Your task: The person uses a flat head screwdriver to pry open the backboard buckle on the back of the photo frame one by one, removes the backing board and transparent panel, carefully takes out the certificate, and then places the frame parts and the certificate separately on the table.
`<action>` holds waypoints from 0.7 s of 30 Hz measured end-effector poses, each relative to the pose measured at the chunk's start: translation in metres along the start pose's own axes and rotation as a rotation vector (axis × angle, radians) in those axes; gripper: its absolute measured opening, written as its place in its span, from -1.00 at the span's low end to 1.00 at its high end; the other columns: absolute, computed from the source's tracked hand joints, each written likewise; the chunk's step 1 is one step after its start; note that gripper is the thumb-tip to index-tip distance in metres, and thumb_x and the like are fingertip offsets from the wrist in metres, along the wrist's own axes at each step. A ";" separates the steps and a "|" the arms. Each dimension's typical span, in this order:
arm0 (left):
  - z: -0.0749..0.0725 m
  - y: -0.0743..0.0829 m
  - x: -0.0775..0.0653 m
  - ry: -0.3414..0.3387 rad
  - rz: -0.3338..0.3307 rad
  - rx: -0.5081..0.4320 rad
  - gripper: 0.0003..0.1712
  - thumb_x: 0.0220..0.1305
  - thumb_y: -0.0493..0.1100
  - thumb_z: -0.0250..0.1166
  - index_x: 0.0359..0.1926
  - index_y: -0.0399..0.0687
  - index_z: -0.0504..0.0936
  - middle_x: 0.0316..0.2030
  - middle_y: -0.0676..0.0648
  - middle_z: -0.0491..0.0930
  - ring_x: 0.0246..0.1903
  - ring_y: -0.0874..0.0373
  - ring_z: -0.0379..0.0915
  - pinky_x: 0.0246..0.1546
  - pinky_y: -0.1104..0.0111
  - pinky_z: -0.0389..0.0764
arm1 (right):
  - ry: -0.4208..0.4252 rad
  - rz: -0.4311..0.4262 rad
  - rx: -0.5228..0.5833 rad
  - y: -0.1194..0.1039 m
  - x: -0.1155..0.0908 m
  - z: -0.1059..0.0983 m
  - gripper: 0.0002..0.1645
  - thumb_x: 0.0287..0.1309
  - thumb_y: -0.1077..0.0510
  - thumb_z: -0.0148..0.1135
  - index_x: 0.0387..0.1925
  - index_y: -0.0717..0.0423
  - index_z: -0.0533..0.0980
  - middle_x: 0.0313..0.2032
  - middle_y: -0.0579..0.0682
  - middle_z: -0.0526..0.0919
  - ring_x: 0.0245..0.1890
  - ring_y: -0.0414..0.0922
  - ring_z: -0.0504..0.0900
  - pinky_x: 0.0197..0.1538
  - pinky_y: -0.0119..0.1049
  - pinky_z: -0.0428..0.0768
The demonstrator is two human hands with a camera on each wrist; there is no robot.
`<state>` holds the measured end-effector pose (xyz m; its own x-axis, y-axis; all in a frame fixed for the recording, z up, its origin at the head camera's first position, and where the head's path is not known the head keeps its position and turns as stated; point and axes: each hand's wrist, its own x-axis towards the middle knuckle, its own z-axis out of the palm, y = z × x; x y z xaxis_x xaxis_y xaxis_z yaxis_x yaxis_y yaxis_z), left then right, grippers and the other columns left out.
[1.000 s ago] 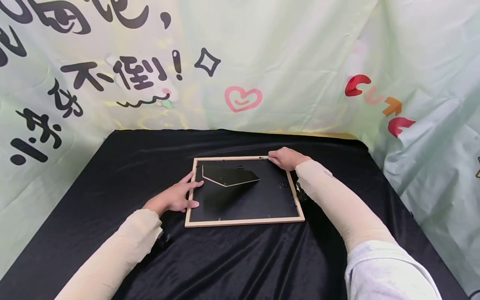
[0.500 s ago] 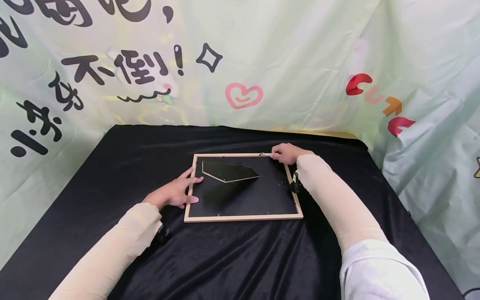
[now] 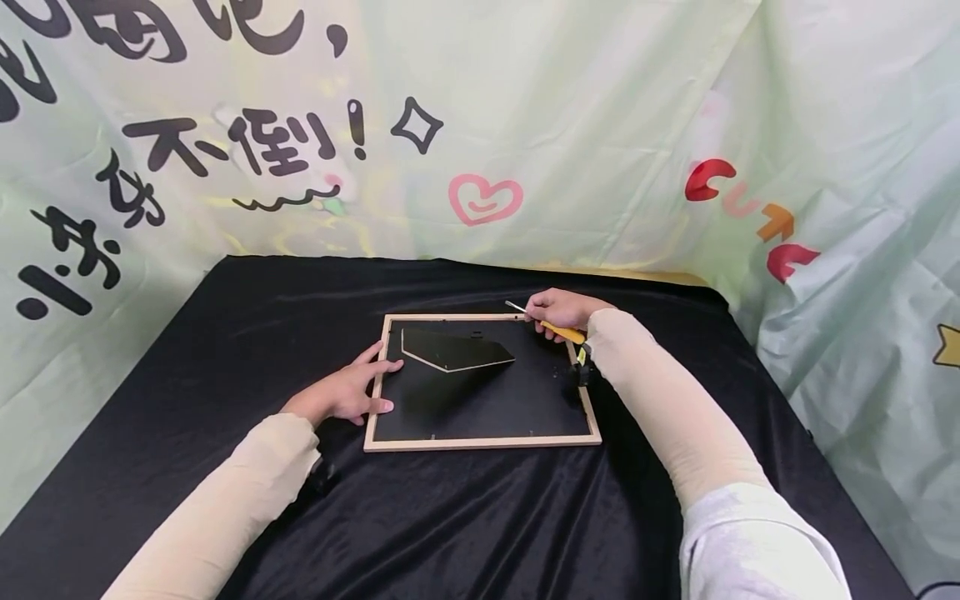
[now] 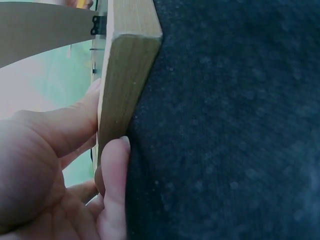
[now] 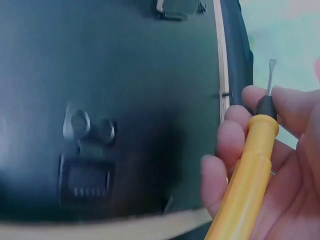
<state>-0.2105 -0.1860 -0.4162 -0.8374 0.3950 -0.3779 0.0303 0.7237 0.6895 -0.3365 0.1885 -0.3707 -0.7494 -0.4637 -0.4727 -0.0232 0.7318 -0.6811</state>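
Note:
A picture frame (image 3: 483, 445) with a light wooden border lies face down, its black backing board (image 3: 540, 404) upward. My left hand (image 3: 341, 393) grips its left rail, with fingers over the border and others along the outer side of the wood (image 4: 125, 80). Over the far right corner, my right hand (image 3: 566, 307) holds a flat-head screwdriver (image 5: 245, 175) with a yellow handle. Its metal tip (image 5: 272, 64) points up and away, past the far rail. A small dark tab (image 5: 225, 94) sticks out at that rail in the right wrist view.
The frame's stand flap (image 3: 453, 352) is raised from the backing board. A hanging bracket (image 5: 87, 180) sits on the board near the right rail. Black cloth (image 3: 420, 533) covers the table, and printed fabric (image 3: 600, 125) hangs behind and at the sides.
The screwdriver has come away from the far rail and turned, so that its yellow handle now shows. My right hand has shifted slightly left; my left hand has stayed on the rail.

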 end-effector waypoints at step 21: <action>0.000 -0.002 -0.001 -0.015 0.009 -0.029 -0.20 0.22 -0.34 0.34 0.45 -0.09 0.22 0.51 -0.11 -0.48 0.30 -0.29 0.02 -0.51 0.22 0.65 | 0.028 -0.099 -0.024 -0.021 0.028 0.037 -0.72 0.47 0.08 -0.03 -0.17 0.21 0.50 -0.34 0.09 0.52 -0.56 -0.08 0.46 -0.52 -0.28 0.49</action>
<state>-0.2093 -0.1875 -0.4170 -0.8286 0.4106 -0.3805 0.0224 0.7035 0.7103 -0.3327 0.1415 -0.3909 -0.7610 -0.5206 -0.3871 -0.1139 0.6947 -0.7102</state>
